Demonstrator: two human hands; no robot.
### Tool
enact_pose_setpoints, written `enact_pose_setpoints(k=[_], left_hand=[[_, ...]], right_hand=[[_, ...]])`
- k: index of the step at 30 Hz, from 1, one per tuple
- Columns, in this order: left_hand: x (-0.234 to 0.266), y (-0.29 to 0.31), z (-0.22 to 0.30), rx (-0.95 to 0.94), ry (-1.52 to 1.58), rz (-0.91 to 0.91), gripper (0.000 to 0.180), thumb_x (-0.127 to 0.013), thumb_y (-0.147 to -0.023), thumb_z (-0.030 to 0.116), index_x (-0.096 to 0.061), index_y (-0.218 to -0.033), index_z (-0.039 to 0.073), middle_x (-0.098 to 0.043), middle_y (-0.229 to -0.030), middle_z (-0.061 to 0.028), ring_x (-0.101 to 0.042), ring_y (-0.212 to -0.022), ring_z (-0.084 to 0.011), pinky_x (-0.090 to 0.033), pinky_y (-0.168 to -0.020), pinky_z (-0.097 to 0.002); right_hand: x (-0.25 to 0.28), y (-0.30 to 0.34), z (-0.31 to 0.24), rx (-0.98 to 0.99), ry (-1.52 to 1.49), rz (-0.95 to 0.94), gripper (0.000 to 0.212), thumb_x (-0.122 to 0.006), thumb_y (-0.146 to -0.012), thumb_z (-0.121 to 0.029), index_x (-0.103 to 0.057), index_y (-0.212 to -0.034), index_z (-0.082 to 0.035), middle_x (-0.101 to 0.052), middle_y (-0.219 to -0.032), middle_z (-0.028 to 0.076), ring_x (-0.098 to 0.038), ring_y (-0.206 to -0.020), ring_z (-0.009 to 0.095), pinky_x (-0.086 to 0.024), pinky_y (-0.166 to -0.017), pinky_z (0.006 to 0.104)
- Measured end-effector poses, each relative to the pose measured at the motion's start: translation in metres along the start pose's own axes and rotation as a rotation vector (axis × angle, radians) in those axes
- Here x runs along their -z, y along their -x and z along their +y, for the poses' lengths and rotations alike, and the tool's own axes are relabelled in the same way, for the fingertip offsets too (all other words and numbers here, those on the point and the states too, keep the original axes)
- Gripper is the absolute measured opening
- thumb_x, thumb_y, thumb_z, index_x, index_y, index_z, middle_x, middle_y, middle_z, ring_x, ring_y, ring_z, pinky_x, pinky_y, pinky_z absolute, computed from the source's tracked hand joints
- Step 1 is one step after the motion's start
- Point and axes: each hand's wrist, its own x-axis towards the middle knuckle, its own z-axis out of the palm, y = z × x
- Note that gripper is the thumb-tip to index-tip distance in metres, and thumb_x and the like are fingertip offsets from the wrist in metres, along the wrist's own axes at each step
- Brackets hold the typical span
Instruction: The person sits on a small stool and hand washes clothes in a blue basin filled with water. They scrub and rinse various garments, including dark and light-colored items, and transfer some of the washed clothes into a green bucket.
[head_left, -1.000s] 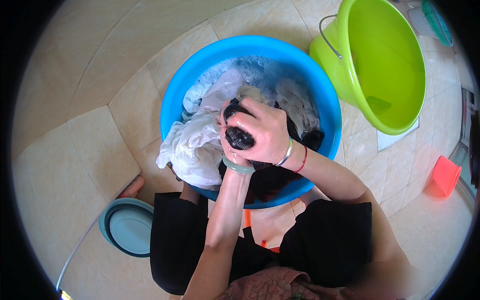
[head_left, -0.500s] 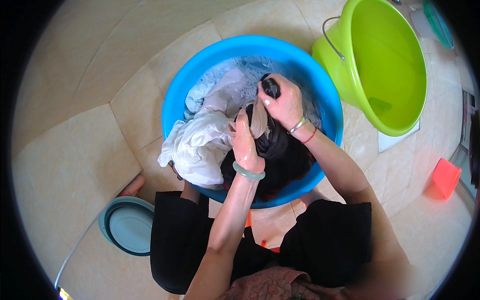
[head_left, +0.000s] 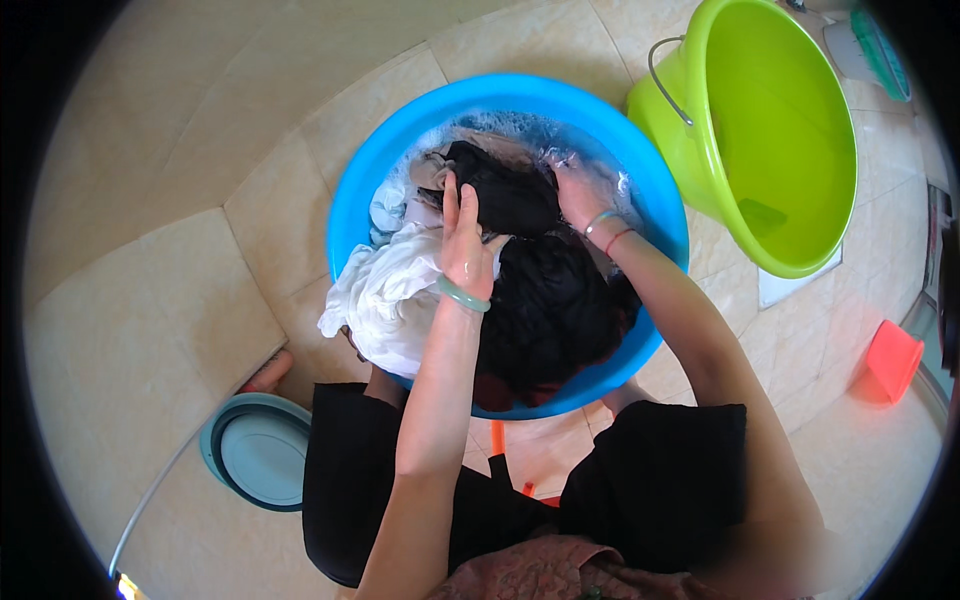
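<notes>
Pale tiled floor [head_left: 540,45] all round. Black cloth [head_left: 512,192] lies in the far half of the basin, between the two hands. Long axis runs roughly left to right, its right end a little nearer the wearer.

Key relation: cloth lies to the right of the left hand's [head_left: 466,240] fingers and just left of the right hand [head_left: 582,203]. Neither hand is clearly nearer; left fingers overlap its left part, right hand is at its right end.

Left hand: fingers extended, two of them parted, laid against the cloth; no pinch seen. Right hand: fingertips lost in water and fabric; cannot tell whether they grip.

Next outward: beige cloth [head_left: 430,172] at the black cloth's left end, suds [head_left: 490,121] beyond, dark pile [head_left: 555,305] on the near side, white cloth [head_left: 385,305] at left, hanging over the rim of the blue basin [head_left: 347,215]. Outside: green bucket [head_left: 775,135] at far right, red tub [head_left: 893,362] at right, grey basin [head_left: 265,455] near left.

Versus half a second ago: black fabric was bunched in the raised right fist, beige strip between the hands. Now the black is spread out, the right hand lower, at the water.
</notes>
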Motion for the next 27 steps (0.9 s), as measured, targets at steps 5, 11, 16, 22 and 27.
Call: enact_pose_setpoints(k=[5, 11, 16, 22, 27], left_hand=[[-0.011, 0.033, -0.002, -0.076, -0.069, 0.043, 0.076, -0.059, -0.096, 0.039, -0.014, -0.156, 0.025, -0.020, -0.159, -0.0105, -0.028, -0.142, -0.0313, -0.028, -0.108, -0.0598], [0.006, 0.025, 0.002, 0.006, 0.398, -0.228, 0.065, -0.064, -0.093, 0.040, -0.033, -0.143, 0.014, -0.049, -0.135, -0.0097, -0.049, -0.122, -0.0237, -0.042, -0.102, -0.0423], [0.023, 0.036, 0.003, -0.047, 0.193, -0.277, 0.038, -0.048, -0.099, 0.026, -0.053, -0.128, 0.002, -0.053, -0.134, -0.0131, -0.052, -0.124, -0.0233, -0.044, -0.105, -0.0391], [0.006, 0.070, 0.016, 0.109, 0.370, -0.210, 0.043, -0.042, -0.102, 0.024, -0.047, -0.135, -0.002, -0.058, -0.130, -0.0144, -0.057, -0.119, -0.0263, -0.046, -0.103, -0.0408], [-0.012, 0.100, 0.020, 0.192, 0.392, -0.124, 0.041, -0.048, -0.101, 0.024, -0.049, -0.135, 0.002, -0.058, -0.131, -0.0113, -0.056, -0.121, -0.0245, -0.045, -0.104, -0.0400]], right_hand=[[0.048, 0.003, -0.043, 0.010, -0.388, 0.174, 0.027, -0.070, -0.078, -0.007, -0.064, -0.104, -0.009, -0.058, -0.102, 0.017, -0.059, -0.096, 0.038, -0.050, -0.080, 0.0449], [0.137, 0.061, -0.128, 0.333, -0.692, 0.073, 0.038, -0.079, -0.062, 0.001, -0.066, -0.097, -0.009, -0.052, -0.088, 0.013, -0.057, -0.080, 0.033, -0.048, -0.070, 0.0366], [0.200, 0.088, -0.155, 0.414, -0.862, -0.042, 0.036, -0.079, -0.064, 0.000, -0.068, -0.097, -0.009, -0.055, -0.091, 0.010, -0.057, -0.077, 0.027, -0.047, -0.067, 0.0312], [0.199, 0.044, -0.124, -0.015, -1.382, -0.066, 0.051, -0.076, -0.082, -0.005, -0.051, -0.126, 0.000, -0.060, -0.111, 0.004, -0.057, -0.106, 0.015, -0.048, -0.093, 0.0311], [0.152, 0.028, -0.084, -0.166, -1.217, -0.152, 0.053, -0.072, -0.089, -0.023, -0.051, -0.131, 0.001, -0.056, -0.123, 0.008, -0.055, -0.112, 0.016, -0.045, -0.097, 0.0302]])
